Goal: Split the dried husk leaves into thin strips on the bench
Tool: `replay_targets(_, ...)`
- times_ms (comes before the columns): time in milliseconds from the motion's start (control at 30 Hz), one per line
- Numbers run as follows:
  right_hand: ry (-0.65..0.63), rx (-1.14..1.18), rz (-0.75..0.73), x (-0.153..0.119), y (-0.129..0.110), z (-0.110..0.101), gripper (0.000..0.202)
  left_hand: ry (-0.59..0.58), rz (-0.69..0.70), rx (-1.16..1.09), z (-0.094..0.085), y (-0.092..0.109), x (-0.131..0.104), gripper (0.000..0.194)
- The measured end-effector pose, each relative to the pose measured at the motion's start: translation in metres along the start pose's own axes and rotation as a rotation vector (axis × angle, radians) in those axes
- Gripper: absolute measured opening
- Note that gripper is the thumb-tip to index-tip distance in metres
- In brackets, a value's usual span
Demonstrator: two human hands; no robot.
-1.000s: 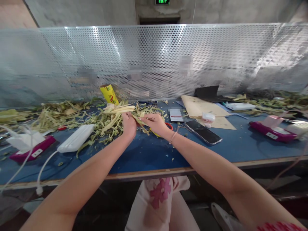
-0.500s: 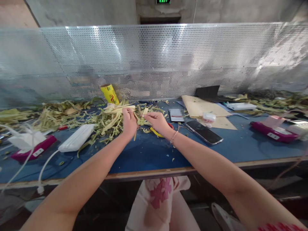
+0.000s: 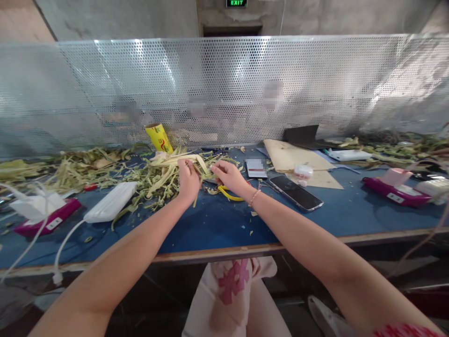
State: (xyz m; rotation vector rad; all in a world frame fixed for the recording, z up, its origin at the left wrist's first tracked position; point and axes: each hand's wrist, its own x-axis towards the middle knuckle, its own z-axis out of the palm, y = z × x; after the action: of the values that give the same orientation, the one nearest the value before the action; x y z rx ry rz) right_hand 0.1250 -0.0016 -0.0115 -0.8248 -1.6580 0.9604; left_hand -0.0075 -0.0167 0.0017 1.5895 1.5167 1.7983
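My left hand point(image 3: 188, 180) is closed around a pale dried leaf strip point(image 3: 201, 163), whose broad end sticks out past the fingers towards the right. Just right of it, my right hand point(image 3: 228, 177) has its thumb and fingertips pinched together; what lies between them is too small to make out. Behind and left of my left hand spreads a tangled heap of dry yellow-green leaves and stems point(image 3: 159, 178). Under my right wrist rests a yellow ring-shaped handle point(image 3: 229, 194), partly covered by the hand.
A yellow tube point(image 3: 158, 138) leans near the perforated metal screen point(image 3: 224, 70). A white power bank point(image 3: 111, 202) and purple socket block point(image 3: 49, 220) lie left. On the right are a phone point(image 3: 296, 193), brown paper point(image 3: 294, 157), a small white case point(image 3: 303, 173) and another purple block point(image 3: 396, 193).
The leaf strip's upper end has tipped left, away from my right fingertips, which held it before. My left hand stays nearly in place.
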Motion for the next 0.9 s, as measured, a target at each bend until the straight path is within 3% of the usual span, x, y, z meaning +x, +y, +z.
replay_targets(200, -0.023, -0.47, -0.277, -0.004, -0.003, -0.004, 0.028, -0.102, -0.032, 0.066, 0.001, -0.003, 0.0, 0.01)
replay_targets(333, -0.021, -0.578, -0.311, -0.008, -0.008, -0.003, 0.027, -0.112, 0.009, 0.097, 0.001, -0.001, -0.002, 0.01)
replay_targets(433, -0.014, -0.593, -0.286, -0.008, -0.007, 0.001, 0.028, -0.138, -0.041, 0.041, 0.001, 0.0, -0.003, 0.01)
replay_targets(600, 0.051, -0.533, -0.279, -0.004, 0.0, 0.002, 0.028, -0.178, -0.294, -0.292, 0.006, 0.001, -0.004, 0.017)
replay_targets(700, 0.094, -0.525, -0.304, -0.003, 0.0, -0.001, 0.026, -0.267, -0.466, -0.508, 0.008, 0.005, -0.004, 0.017)
replay_targets(900, 0.107, -0.537, -0.312, -0.005, -0.004, -0.005, 0.027, -0.396, -0.763, -0.653, 0.007, 0.015, -0.006, 0.017)
